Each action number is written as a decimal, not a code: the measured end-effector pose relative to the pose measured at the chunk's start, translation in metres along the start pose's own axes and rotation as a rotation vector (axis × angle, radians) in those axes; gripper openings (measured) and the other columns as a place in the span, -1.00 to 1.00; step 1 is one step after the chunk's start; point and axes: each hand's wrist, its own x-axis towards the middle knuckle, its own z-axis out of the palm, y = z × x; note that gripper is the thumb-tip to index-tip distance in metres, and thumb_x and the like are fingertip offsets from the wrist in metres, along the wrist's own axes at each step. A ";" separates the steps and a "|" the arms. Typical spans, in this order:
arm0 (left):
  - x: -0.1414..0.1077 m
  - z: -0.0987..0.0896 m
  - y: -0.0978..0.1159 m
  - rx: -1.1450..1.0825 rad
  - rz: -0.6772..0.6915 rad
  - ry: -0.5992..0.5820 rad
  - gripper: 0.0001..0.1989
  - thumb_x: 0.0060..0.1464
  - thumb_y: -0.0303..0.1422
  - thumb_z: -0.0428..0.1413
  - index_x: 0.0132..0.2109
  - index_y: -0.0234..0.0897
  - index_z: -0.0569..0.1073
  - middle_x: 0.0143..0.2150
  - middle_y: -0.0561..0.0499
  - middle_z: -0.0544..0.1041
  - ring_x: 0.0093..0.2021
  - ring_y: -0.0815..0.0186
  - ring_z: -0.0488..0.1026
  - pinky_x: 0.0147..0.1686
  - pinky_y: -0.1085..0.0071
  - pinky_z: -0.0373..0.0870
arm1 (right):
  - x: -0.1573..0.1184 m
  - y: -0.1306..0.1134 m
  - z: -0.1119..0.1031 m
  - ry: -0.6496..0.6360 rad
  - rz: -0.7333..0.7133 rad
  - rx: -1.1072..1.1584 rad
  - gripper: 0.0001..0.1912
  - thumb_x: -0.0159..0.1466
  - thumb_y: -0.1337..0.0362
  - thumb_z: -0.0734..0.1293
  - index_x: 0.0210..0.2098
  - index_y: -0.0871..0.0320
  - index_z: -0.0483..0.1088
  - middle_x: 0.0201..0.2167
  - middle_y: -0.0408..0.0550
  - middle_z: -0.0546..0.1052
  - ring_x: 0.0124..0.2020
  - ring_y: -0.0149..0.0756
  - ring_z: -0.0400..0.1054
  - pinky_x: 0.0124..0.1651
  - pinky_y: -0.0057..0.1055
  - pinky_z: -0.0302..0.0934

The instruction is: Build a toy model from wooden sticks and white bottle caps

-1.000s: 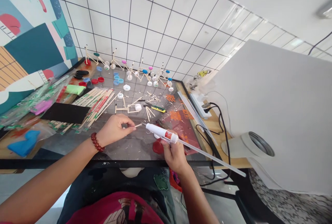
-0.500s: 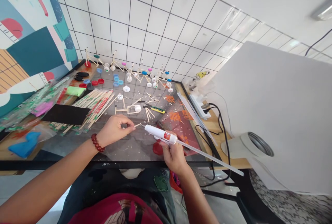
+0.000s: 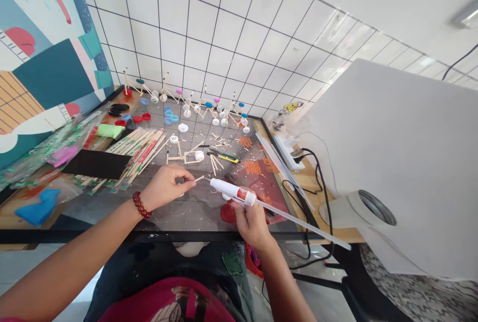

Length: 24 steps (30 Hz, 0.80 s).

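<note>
Between thumb and forefinger, my left hand [image 3: 175,184] pinches a short wooden stick [image 3: 199,179], its free end pointing right. My right hand [image 3: 251,217] is wrapped round a white hot glue gun [image 3: 230,191], whose nozzle is at the stick's end; whether they touch is too small to tell. A long glue stick [image 3: 302,223] sticks out of the gun's back. Just beyond my hands lies a small frame of wooden sticks [image 3: 183,157] with a white bottle cap [image 3: 199,156] on its right end.
A yellow utility knife [image 3: 228,158] lies among wood scraps. Bundled chopsticks [image 3: 140,150] and a black sheet [image 3: 97,163] are on the left. Several small stick-and-cap bicycles [image 3: 209,108] line the back. Right of the table edge are a power strip [image 3: 289,153] and black cables [image 3: 321,182].
Both hands hold nearly the same pose, with the stick end still by the nozzle. The whole view has shifted very slightly.
</note>
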 end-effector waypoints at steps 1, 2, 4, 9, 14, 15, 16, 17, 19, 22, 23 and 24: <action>0.000 0.000 0.000 -0.001 0.007 -0.001 -0.81 0.10 -0.21 0.28 -0.35 -0.20 0.70 -0.30 -0.08 0.71 -0.24 0.18 0.61 -0.14 0.27 0.49 | -0.001 0.001 0.001 0.003 0.012 0.004 -0.76 0.55 0.18 0.19 0.08 0.12 0.41 -0.05 0.13 0.61 -0.06 -0.04 0.53 0.00 -0.07 0.48; 0.000 0.000 0.000 -0.001 0.014 -0.002 -0.81 0.10 -0.21 0.28 -0.35 -0.20 0.70 -0.31 -0.08 0.71 -0.24 0.17 0.61 -0.13 0.26 0.50 | -0.001 0.002 0.002 0.005 0.021 0.007 -0.75 0.54 0.18 0.20 0.09 0.12 0.41 -0.05 0.13 0.61 -0.05 -0.03 0.53 -0.01 -0.07 0.48; 0.001 0.000 0.000 -0.001 0.024 -0.007 -0.82 0.11 -0.22 0.28 -0.35 -0.20 0.69 -0.31 -0.08 0.72 -0.23 0.17 0.61 -0.12 0.26 0.50 | -0.001 0.003 0.003 0.013 0.027 0.010 -0.74 0.53 0.18 0.21 0.11 0.12 0.40 -0.04 0.13 0.61 -0.06 -0.02 0.53 -0.02 -0.07 0.48; 0.000 0.000 0.000 0.015 0.027 0.002 -0.83 0.09 -0.22 0.29 -0.37 -0.18 0.70 -0.33 -0.07 0.71 -0.24 0.16 0.60 -0.13 0.26 0.51 | 0.000 0.002 0.002 0.011 0.006 0.020 -0.76 0.53 0.22 0.21 0.12 0.11 0.39 -0.04 0.13 0.61 -0.05 -0.02 0.53 0.00 -0.06 0.49; 0.001 -0.001 0.001 0.017 0.020 0.017 -0.82 0.08 -0.19 0.29 -0.37 -0.16 0.70 -0.33 -0.07 0.72 -0.23 0.16 0.61 -0.15 0.27 0.52 | 0.003 -0.002 -0.002 -0.023 -0.031 0.002 -0.77 0.53 0.22 0.19 0.09 0.10 0.38 -0.10 0.11 0.59 -0.09 -0.02 0.53 -0.04 -0.07 0.49; 0.001 -0.001 0.001 0.016 0.019 0.015 -0.82 0.08 -0.19 0.29 -0.38 -0.16 0.70 -0.33 -0.07 0.72 -0.23 0.16 0.61 -0.15 0.27 0.52 | 0.003 -0.003 -0.002 -0.028 -0.035 0.001 -0.78 0.53 0.22 0.19 0.08 0.10 0.38 -0.11 0.10 0.59 -0.10 -0.03 0.52 -0.04 -0.08 0.49; 0.001 -0.001 0.002 0.015 0.017 0.015 -0.82 0.08 -0.19 0.29 -0.38 -0.16 0.69 -0.33 -0.07 0.72 -0.23 0.16 0.61 -0.14 0.27 0.52 | 0.004 -0.003 -0.002 -0.029 -0.039 0.001 -0.79 0.54 0.21 0.19 0.08 0.09 0.37 -0.11 0.09 0.59 -0.11 -0.04 0.52 -0.04 -0.08 0.49; 0.001 -0.001 0.002 0.015 0.014 0.014 -0.82 0.08 -0.19 0.28 -0.38 -0.16 0.69 -0.33 -0.06 0.71 -0.23 0.16 0.61 -0.14 0.26 0.51 | 0.004 -0.004 -0.002 -0.027 -0.042 0.001 -0.79 0.54 0.21 0.19 0.08 0.09 0.37 -0.12 0.09 0.59 -0.11 -0.05 0.52 -0.04 -0.08 0.48; 0.001 -0.001 0.003 0.017 0.009 0.013 -0.82 0.08 -0.20 0.28 -0.38 -0.16 0.69 -0.34 -0.06 0.71 -0.24 0.16 0.60 -0.13 0.26 0.50 | 0.004 -0.003 -0.001 -0.018 -0.042 0.000 -0.79 0.55 0.21 0.19 0.08 0.09 0.37 -0.12 0.09 0.59 -0.11 -0.05 0.52 -0.03 -0.07 0.48; 0.000 -0.001 0.004 0.020 0.011 0.006 -0.83 0.07 -0.20 0.28 -0.38 -0.14 0.70 -0.36 -0.05 0.71 -0.24 0.15 0.59 -0.14 0.26 0.49 | 0.001 0.000 0.001 0.002 -0.022 -0.001 -0.78 0.54 0.20 0.20 0.09 0.10 0.38 -0.10 0.11 0.59 -0.09 -0.04 0.52 -0.03 -0.07 0.48; 0.000 -0.001 0.005 0.020 0.014 0.003 -0.83 0.07 -0.20 0.27 -0.39 -0.14 0.70 -0.36 -0.05 0.71 -0.24 0.15 0.59 -0.14 0.26 0.49 | 0.001 0.002 0.002 0.007 -0.009 0.001 -0.77 0.54 0.19 0.20 0.10 0.11 0.38 -0.09 0.11 0.59 -0.09 -0.03 0.52 -0.03 -0.07 0.48; 0.000 -0.001 0.005 0.020 0.017 0.002 -0.83 0.07 -0.20 0.27 -0.39 -0.13 0.70 -0.36 -0.05 0.71 -0.24 0.15 0.59 -0.14 0.26 0.49 | 0.000 0.003 0.003 0.010 0.004 0.005 -0.76 0.54 0.18 0.20 0.10 0.11 0.38 -0.09 0.12 0.59 -0.09 -0.03 0.52 -0.04 -0.07 0.48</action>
